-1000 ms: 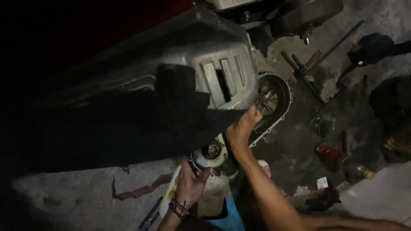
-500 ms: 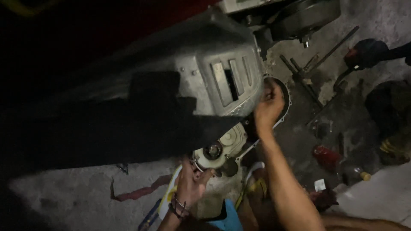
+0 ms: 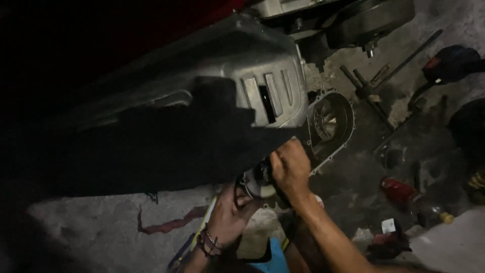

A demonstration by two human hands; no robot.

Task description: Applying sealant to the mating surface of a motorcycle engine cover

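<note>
Grimy concrete floor [image 3: 91, 227] carries scattered long tools [image 3: 374, 96] and a red rag [image 3: 169, 222]. Beneath the grey engine cover [image 3: 227, 81], the right hand [image 3: 290, 169] and left hand [image 3: 230, 212] both grip the round clutch part [image 3: 257, 183].

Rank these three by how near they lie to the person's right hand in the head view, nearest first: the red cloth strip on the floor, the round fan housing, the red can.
1. Round fan housing, just up and right of the right hand.
2. Red can, on the floor to the right.
3. Red cloth strip, on the floor far to the left.
</note>
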